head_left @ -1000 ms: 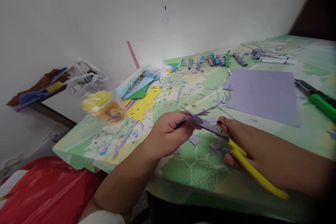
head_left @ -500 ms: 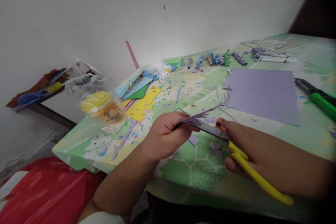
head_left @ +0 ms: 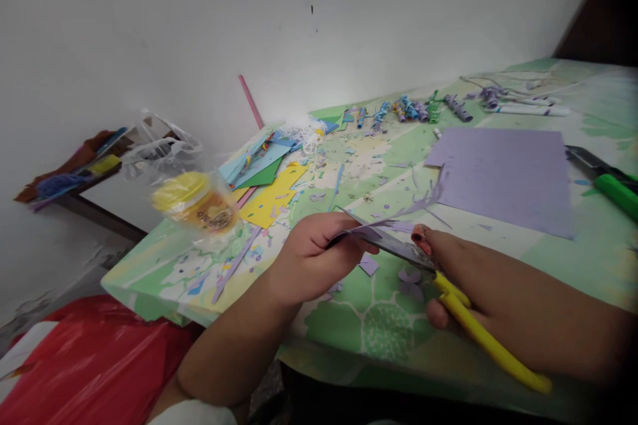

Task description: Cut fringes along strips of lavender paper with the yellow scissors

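My left hand pinches a fringed strip of purple paper, whose thin cut slivers curl up toward the right. Yellow-handled scissors are gripped in my right hand. Their blades lie along the strip, with the tips close to my left fingers. Below the blades, a purple petal-shaped scrap and a small purple square lie on the tablecloth. A large purple sheet rests beyond my right hand.
Green-handled scissors lie at the right. Curled paper rolls line the back. Coloured sheets and a bagged yellow-lidded cup are at the left. A red plastic bag sits below the table's left edge.
The fringed tip of the strip has shifted slightly to the right. Both hands keep their hold, and the view has moved a little.
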`<state>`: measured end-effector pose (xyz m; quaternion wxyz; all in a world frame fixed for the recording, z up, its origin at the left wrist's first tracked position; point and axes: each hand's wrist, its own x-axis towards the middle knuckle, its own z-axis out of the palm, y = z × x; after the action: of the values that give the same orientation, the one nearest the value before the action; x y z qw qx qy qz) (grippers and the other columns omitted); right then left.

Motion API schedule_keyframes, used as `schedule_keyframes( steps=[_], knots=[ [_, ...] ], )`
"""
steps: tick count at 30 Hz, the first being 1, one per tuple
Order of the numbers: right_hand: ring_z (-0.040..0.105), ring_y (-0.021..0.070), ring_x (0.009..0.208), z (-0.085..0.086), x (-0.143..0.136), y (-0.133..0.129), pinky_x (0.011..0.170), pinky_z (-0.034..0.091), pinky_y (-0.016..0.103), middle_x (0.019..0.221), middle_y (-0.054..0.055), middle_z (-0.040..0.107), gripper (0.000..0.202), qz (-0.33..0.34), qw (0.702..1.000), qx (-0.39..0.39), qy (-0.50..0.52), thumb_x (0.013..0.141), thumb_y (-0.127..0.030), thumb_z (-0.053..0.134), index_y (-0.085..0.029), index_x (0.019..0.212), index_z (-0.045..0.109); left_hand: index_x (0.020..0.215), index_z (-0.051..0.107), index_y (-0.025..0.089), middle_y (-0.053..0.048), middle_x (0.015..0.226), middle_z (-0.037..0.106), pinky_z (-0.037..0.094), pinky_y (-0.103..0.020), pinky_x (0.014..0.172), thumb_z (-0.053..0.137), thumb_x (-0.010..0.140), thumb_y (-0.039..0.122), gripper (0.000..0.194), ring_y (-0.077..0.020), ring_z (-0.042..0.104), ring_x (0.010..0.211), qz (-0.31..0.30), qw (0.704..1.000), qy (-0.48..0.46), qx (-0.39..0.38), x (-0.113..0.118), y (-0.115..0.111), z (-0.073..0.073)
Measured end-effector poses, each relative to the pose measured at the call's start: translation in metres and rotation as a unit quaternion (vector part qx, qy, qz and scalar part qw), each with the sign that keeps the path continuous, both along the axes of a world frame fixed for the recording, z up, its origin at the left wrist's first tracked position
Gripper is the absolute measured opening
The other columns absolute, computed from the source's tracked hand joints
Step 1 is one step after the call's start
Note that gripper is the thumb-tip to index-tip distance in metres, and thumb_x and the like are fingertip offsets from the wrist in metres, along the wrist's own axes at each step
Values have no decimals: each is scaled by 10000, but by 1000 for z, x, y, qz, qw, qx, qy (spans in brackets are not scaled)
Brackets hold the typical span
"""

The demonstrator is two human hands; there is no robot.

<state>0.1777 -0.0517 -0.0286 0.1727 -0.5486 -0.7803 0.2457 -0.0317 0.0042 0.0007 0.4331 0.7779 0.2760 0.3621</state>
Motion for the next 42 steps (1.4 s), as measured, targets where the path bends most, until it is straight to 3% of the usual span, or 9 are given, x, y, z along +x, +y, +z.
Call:
schedule_keyframes(
  steps=[4, 6, 14, 20, 24, 31, 36, 42],
  knots=[
    [647, 278, 792, -3, -1, 1, 665, 523, 387, 877, 96, 655, 345, -20, 1000, 17, -4, 731, -418, 525, -210, 1006, 498, 605, 644, 178, 3, 546, 547, 366, -221, 484, 573, 746, 218, 163, -102, 485, 523, 14, 1000, 11, -11, 1, -1, 0],
    [653, 286, 831, -4, -2, 1, 698, 526, 394, 909, 116, 657, 372, -29, 999, 24, -14, 739, -430, 504, -197, 1028, 495, 597, 637, 179, 17, 498, 484, 340, -220, 467, 573, 751, 236, 176, -93, 437, 489, 18, 999, 10, -32, 1, -1, -2],
    [656, 316, 864, -5, -1, 2, 737, 528, 454, 949, 156, 655, 373, -33, 999, 15, -30, 754, -442, 451, -184, 1022, 482, 630, 599, 161, 61, 428, 363, 213, -204, 410, 586, 745, 365, 235, -39, 261, 386, -32, 968, -76, -237, 3, -1, -10],
    [649, 298, 840, -7, -2, 6, 731, 524, 446, 946, 127, 660, 329, -34, 999, 20, -8, 749, -450, 505, -214, 975, 472, 591, 560, 151, 77, 377, 337, 172, -194, 383, 655, 665, 364, 246, -19, 226, 331, -42, 941, -113, -316, 8, -2, -5],
    [655, 271, 771, -6, 0, 6, 681, 522, 399, 895, 81, 669, 325, -35, 999, 28, 1, 746, -473, 541, -239, 963, 480, 629, 585, 154, 79, 392, 327, 173, -191, 390, 630, 715, 353, 221, -26, 233, 352, -44, 953, -120, -274, 4, 1, -8],
    [643, 315, 874, -4, 1, 4, 718, 528, 452, 1017, 123, 652, 424, -29, 1000, 7, -7, 743, -516, 502, -231, 1054, 458, 715, 642, 176, 68, 466, 371, 259, -209, 435, 575, 771, 305, 156, -51, 277, 419, 20, 983, -104, -147, 0, 2, -15],
    [628, 346, 981, -2, 0, 4, 784, 520, 475, 1121, 164, 637, 492, -25, 1000, 9, -9, 755, -518, 453, -202, 1131, 448, 668, 650, 179, 60, 479, 381, 288, -213, 461, 558, 766, 260, 156, -57, 299, 440, 49, 993, -58, -89, 4, -4, -9],
    [640, 340, 944, -4, 1, 4, 794, 517, 467, 1062, 162, 655, 462, -24, 999, 18, -16, 737, -507, 466, -194, 1076, 472, 622, 624, 169, 48, 502, 435, 305, -200, 474, 552, 762, 184, 158, -55, 341, 461, 8, 996, -48, -75, 0, -2, -5]
  ],
)
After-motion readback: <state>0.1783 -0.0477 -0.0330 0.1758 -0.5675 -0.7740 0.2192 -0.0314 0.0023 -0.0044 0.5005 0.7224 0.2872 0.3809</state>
